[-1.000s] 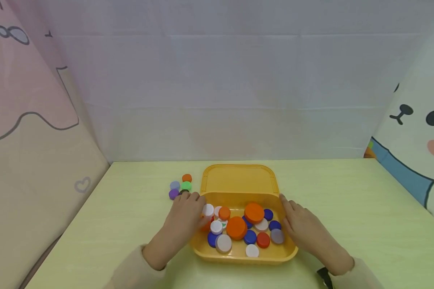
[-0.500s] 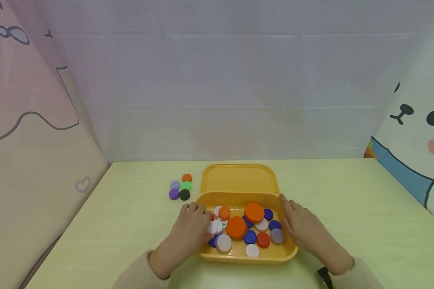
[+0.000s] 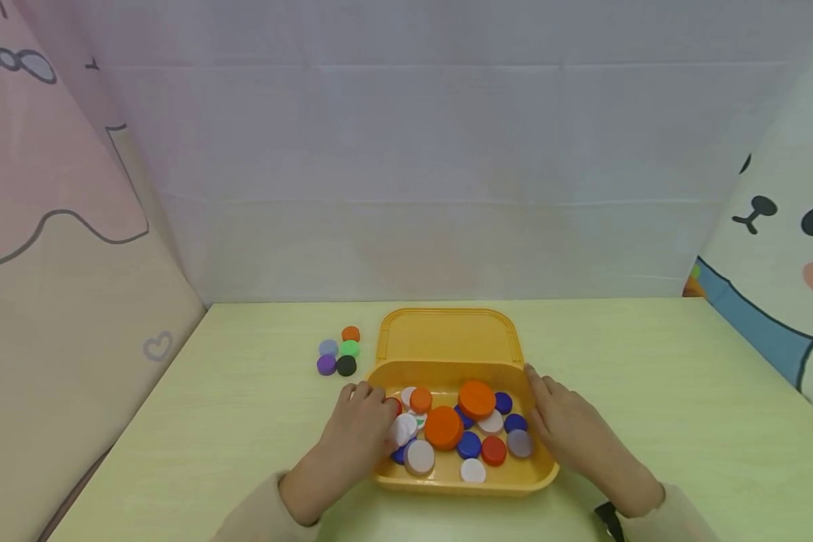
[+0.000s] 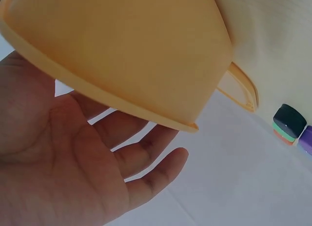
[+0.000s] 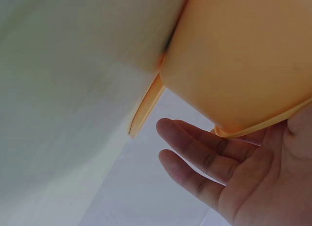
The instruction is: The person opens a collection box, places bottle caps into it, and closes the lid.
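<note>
A yellow plastic box (image 3: 464,488) holds bottle caps in white, orange, blue, red and grey. My left hand (image 3: 356,430) reaches over its left rim and pinches a white bottle cap (image 3: 403,429) against other caps inside. In the left wrist view, the fingers (image 4: 139,155) pass beyond the box rim and the cap is hidden. Along the box's right side lies my right hand (image 3: 572,425), its fingers extended and resting at the rim. The right wrist view shows those fingers (image 5: 190,148) loosely stretched beside the box wall (image 5: 243,60).
The box's lid (image 3: 450,335) lies folded back behind it. To the left of the lid sits a small group of caps: orange (image 3: 350,333), green (image 3: 349,348), light purple (image 3: 328,348), purple (image 3: 327,364) and black (image 3: 346,366). A pale curtain (image 3: 406,188) hangs behind the table.
My left hand has moved from the box's back left corner toward the front and slightly right, the white bottle cap with it. The black cap came into full view. My right hand stayed in place.
</note>
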{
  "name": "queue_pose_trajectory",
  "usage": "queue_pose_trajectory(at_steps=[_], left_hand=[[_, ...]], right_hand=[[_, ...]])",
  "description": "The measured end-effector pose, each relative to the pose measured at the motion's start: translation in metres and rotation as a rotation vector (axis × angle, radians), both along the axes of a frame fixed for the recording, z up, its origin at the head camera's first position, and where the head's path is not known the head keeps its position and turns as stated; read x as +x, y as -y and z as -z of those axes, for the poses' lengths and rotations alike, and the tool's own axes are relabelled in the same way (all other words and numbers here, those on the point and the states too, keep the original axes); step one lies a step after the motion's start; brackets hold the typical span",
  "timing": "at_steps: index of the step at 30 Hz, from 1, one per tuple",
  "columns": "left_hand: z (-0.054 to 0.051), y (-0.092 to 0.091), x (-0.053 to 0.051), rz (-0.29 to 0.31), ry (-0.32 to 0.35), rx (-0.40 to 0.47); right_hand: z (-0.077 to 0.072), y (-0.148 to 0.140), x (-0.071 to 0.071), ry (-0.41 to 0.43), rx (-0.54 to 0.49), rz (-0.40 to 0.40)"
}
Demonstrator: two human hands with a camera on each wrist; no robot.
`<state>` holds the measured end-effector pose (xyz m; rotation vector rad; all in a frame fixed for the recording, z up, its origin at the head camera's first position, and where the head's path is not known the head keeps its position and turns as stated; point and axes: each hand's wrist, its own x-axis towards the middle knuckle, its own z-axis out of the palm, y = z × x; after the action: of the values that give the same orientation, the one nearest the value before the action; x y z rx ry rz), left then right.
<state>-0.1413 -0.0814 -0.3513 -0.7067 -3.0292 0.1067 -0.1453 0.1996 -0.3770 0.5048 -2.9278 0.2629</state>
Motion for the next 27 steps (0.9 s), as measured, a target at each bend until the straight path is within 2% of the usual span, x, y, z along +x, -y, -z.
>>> queue_pose_trajectory(at_steps=[4, 8, 14, 21, 27], left_hand=[[-0.002, 0.003, -0.002, 0.005, -0.036, 0.059], [-0.005, 0.008, -0.006, 0.002, -0.109, 0.153], [-0.004, 0.021, -0.018, -0.065, -0.150, 0.266], [0.004, 0.041, -0.039, -0.148, -0.175, 0.298], [0.009, 0.056, -0.053, -0.191, -0.189, 0.297]], right_hand=[[0.001, 0.000, 0.000, -0.002, 0.000, 0.000], [0.002, 0.000, 0.000, -0.004, -0.002, 0.002], [0.001, 0.000, 0.000, -0.010, -0.001, 0.002], [0.002, 0.001, -0.001, -0.001, 0.003, 0.011], [0.002, 0.001, -0.001, 0.006, 0.006, 0.017]])
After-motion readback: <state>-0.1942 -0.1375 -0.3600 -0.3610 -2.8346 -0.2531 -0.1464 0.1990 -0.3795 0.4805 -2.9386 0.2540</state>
